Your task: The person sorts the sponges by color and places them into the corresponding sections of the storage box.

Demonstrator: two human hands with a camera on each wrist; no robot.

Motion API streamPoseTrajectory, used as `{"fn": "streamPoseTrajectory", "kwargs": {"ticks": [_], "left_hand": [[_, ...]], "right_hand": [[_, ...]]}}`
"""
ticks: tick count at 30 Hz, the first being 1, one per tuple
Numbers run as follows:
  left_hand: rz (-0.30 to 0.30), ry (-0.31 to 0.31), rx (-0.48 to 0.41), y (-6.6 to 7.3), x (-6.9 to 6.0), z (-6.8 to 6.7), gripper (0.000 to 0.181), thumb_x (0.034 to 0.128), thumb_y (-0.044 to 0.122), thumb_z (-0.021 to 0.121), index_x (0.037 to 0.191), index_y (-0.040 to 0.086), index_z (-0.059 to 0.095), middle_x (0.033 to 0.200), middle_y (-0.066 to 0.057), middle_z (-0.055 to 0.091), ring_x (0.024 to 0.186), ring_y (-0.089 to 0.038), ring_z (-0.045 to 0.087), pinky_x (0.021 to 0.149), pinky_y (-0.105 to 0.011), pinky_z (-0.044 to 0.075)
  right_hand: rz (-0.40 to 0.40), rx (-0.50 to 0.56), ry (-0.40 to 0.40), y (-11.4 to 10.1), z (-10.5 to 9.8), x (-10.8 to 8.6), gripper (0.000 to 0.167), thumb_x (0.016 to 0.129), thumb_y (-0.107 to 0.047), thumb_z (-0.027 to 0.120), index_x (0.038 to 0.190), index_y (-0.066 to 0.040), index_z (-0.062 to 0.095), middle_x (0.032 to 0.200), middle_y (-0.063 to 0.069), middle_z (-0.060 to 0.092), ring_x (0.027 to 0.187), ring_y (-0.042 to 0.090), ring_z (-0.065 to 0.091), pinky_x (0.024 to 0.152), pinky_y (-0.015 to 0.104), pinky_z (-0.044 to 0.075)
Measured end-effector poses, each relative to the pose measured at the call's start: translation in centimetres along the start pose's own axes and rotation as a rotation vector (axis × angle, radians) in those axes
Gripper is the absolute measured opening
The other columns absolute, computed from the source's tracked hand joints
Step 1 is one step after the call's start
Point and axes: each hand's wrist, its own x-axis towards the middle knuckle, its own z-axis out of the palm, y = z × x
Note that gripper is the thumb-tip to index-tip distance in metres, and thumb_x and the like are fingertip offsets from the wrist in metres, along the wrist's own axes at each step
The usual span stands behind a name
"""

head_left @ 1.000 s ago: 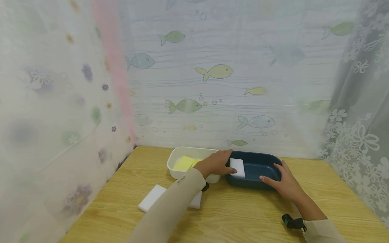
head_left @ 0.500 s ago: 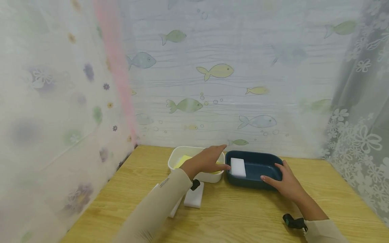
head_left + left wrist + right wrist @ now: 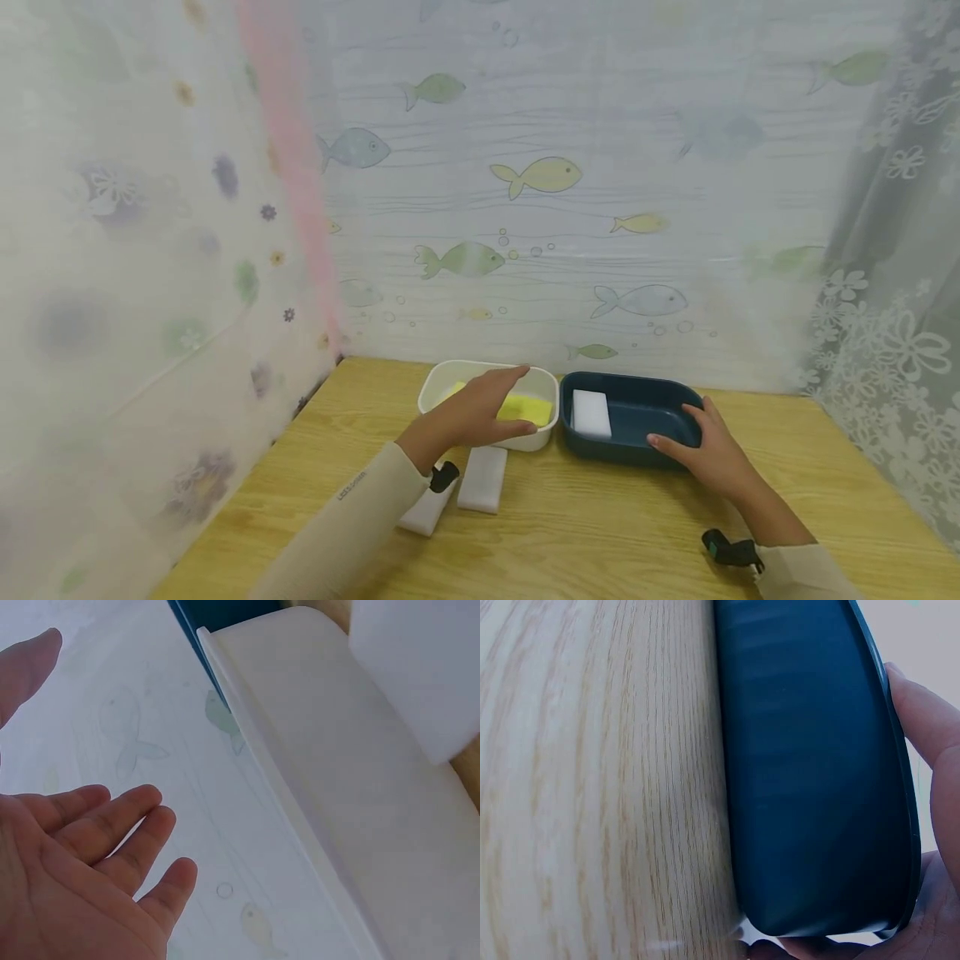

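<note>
My left hand [image 3: 476, 410] hovers over the white plastic bin [image 3: 427, 392], thumb and fingers spread and holding nothing; the left wrist view shows its fingers [image 3: 142, 847] loosely extended. Flat yellow pieces [image 3: 527, 409] lie in that bin, partly hidden by the hand. Beside it stands the dark blue bin [image 3: 622, 451], with a white rectangular block [image 3: 591, 414] inside at its left end. My right hand [image 3: 712, 454] grips the right end of the blue bin, with the thumb [image 3: 926, 712] at the rim and the fingers round the end.
Two more white blocks lie on the wooden table [image 3: 577, 533] in front of the white bin: one block [image 3: 483, 479] near its front wall, another block [image 3: 429, 508] partly under the left wrist. A curtain with printed fish [image 3: 540, 175] hangs behind the table.
My left hand has moved left from the white block in the blue bin to above the white bin. The right hand stays at the blue bin's right end.
</note>
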Motion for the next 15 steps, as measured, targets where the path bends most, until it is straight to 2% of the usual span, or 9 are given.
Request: {"fn": "streamPoseTrajectory", "kwargs": {"ticks": [10, 13, 15], "left_hand": [[-0.011, 0.082, -0.069, -1.7, -4.6, 0.0, 0.087, 0.0954, 0.059, 0.067, 0.163, 0.016, 0.032, 0.163, -0.002, 0.041, 0.151, -0.025, 0.039, 0.123, -0.05, 0.035], [-0.005, 0.104, -0.083, -1.9, -5.7, 0.2, 0.081, 0.0955, 0.056, 0.069, 0.158, 0.013, 0.04, 0.155, -0.003, 0.051, 0.143, -0.022, 0.048, 0.118, -0.047, 0.041], [0.0, 0.108, -0.096, -2.0, -6.3, 0.4, 0.074, 0.0951, 0.052, 0.072, 0.151, 0.011, 0.047, 0.144, -0.003, 0.059, 0.133, -0.02, 0.055, 0.111, -0.044, 0.047]], "right_hand": [[-0.005, 0.002, 0.003, 0.1, 0.1, -0.2, 0.114, 0.095, -0.062, 0.066, 0.163, 0.007, 0.007, 0.165, 0.033, -0.024, 0.148, 0.067, -0.001, 0.106, 0.084, 0.02], [-0.006, 0.003, 0.005, 0.2, 0.1, 0.0, 0.114, 0.094, -0.063, 0.066, 0.163, 0.006, 0.006, 0.165, 0.032, -0.024, 0.148, 0.067, -0.002, 0.106, 0.085, 0.02], [-0.004, 0.002, 0.004, 0.2, 0.1, 0.0, 0.114, 0.094, -0.063, 0.066, 0.163, 0.006, 0.006, 0.165, 0.032, -0.024, 0.148, 0.067, -0.001, 0.106, 0.085, 0.02]]}}
